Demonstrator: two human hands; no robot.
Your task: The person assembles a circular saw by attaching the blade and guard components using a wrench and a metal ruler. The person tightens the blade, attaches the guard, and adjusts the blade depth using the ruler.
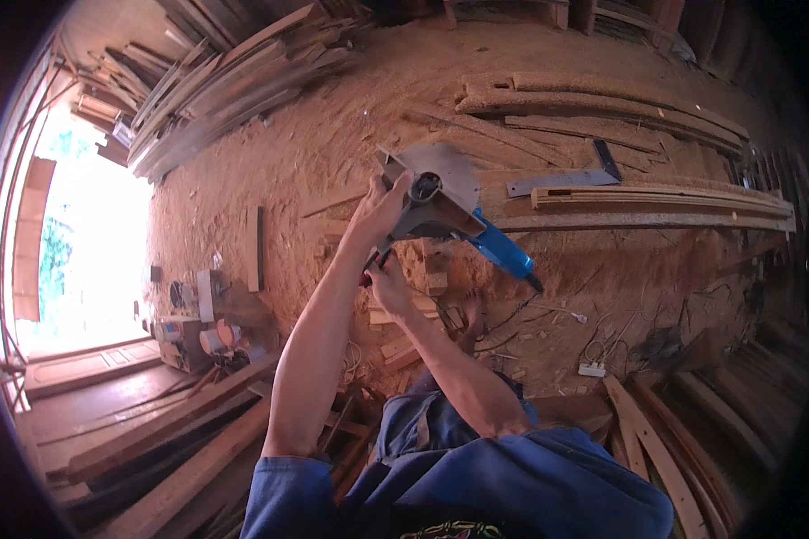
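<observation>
Above a sawdust-covered floor (pixel 333 153), a power tool (pixel 440 198) with a flat grey metal base and a blue handle is held up at chest height, its underside turned toward the head camera. The left hand (pixel 382 208) is wrapped around the tool's near left edge, fingers clasped on the metal plate. Just below it, the right hand (pixel 391 286) is closed around a small dark-and-red hand tool (pixel 375 262), its tip pointed up at the underside of the base; what kind of tool it is cannot be told. The blue handle extends away to the right of both hands, with a cord trailing downward from it.

Beyond the hands, long planks (pixel 602 99) and a metal square (pixel 562 180) lie on the floor. To the left of the left forearm, stacked boards (pixel 216 90) and small machines (pixel 198 332) are seen near a bright doorway.

For this adjustment to be done well, the power tool is best kept steady by a firm left-hand grip, the small tool seated squarely before being turned, and the cord kept clear of both hands.
</observation>
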